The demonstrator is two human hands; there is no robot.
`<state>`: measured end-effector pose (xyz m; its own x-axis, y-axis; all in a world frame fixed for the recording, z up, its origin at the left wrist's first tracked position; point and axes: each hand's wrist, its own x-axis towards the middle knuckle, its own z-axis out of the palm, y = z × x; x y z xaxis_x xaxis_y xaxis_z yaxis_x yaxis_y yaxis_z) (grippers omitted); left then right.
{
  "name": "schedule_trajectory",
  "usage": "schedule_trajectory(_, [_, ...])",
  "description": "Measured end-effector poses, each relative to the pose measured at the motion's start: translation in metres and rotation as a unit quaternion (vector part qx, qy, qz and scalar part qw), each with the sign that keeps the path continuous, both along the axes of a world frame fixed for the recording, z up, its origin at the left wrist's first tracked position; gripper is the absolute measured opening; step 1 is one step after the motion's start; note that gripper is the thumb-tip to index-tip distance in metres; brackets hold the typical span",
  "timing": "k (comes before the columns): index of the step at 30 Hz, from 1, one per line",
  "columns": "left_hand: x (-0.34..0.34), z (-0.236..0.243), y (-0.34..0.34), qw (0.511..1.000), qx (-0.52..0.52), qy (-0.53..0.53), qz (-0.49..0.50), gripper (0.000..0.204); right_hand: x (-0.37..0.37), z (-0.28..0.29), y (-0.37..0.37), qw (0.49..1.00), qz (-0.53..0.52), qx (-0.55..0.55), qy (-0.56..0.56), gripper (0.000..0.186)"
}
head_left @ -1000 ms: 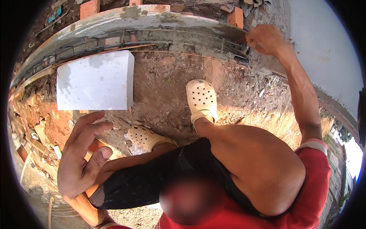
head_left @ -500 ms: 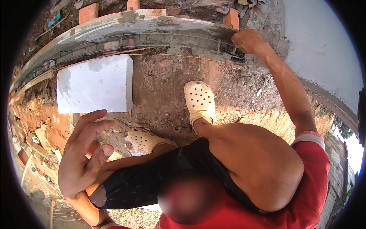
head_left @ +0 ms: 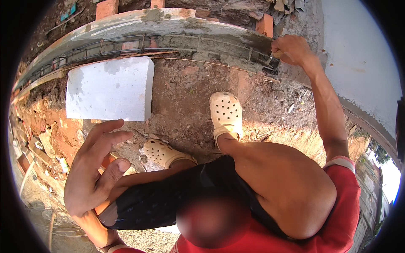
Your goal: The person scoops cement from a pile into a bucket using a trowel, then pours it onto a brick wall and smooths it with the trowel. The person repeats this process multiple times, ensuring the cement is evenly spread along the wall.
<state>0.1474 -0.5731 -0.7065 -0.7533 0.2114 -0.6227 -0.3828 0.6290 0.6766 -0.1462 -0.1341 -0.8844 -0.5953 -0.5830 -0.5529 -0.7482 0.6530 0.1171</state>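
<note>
At the far right, my right hand [head_left: 293, 49] is closed around the tan handle of what looks like a trowel [head_left: 276, 54]. Its blade is mostly hidden and blends with the wet grey mortar at the right end of the trench [head_left: 219, 47]. Thin steel rebar [head_left: 101, 47] runs along the trench's left part. My left hand [head_left: 95, 168] is raised over my bent knee, fingers spread and curved, holding nothing. Just beyond its fingertips lies a white rectangular block [head_left: 112, 90] with damp grey patches on top.
A mortar-smeared board [head_left: 126, 23] bounds the trench's far side, with orange bricks [head_left: 265, 25] behind it. To the right is a pale plastered surface [head_left: 358, 55]. A string [head_left: 202, 62] stretches along the near side. My feet in cream clogs [head_left: 225, 111] stand on damp soil.
My right hand has turned slightly at the trench's right end, showing more of the tan handle. My left hand has kept its open pose. The whole view has shifted a little.
</note>
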Motion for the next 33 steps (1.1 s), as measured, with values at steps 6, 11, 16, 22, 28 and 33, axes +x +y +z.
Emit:
schedule_trajectory(6, [0.000, -0.004, 0.000, 0.999, 0.017, 0.044, 0.002, 0.047, 0.017, 0.006, -0.013, 0.998, 0.025, 0.051, 0.024, 0.015])
schedule_trajectory(11, [0.000, -0.003, 0.001, 0.999, 0.001, 0.041, -0.002, 0.047, 0.025, 0.012, -0.006, 0.993, 0.040, 0.084, 0.071, 0.013])
schedule_trajectory(16, [-0.002, -0.004, 0.002, 0.999, 0.004, 0.047, -0.014, 0.047, 0.015, 0.012, -0.006, 1.000, 0.021, 0.011, 0.014, 0.014])
schedule_trajectory(22, [0.005, -0.004, -0.001, 0.999, -0.003, 0.032, 0.018, 0.046, 0.016, 0.043, -0.030, 0.998, -0.055, 0.040, 0.015, 0.021])
schedule_trajectory(28, [0.000, -0.007, 0.000, 0.998, 0.017, 0.057, -0.003, 0.044, 0.013, 0.096, -0.022, 0.998, 0.001, -0.064, 0.003, 0.027])
schedule_trajectory(33, [-0.001, -0.004, 0.001, 0.998, 0.004, 0.052, -0.017, 0.045, 0.039, 0.003, -0.118, 0.991, 0.124, -0.028, 0.047, 0.009])
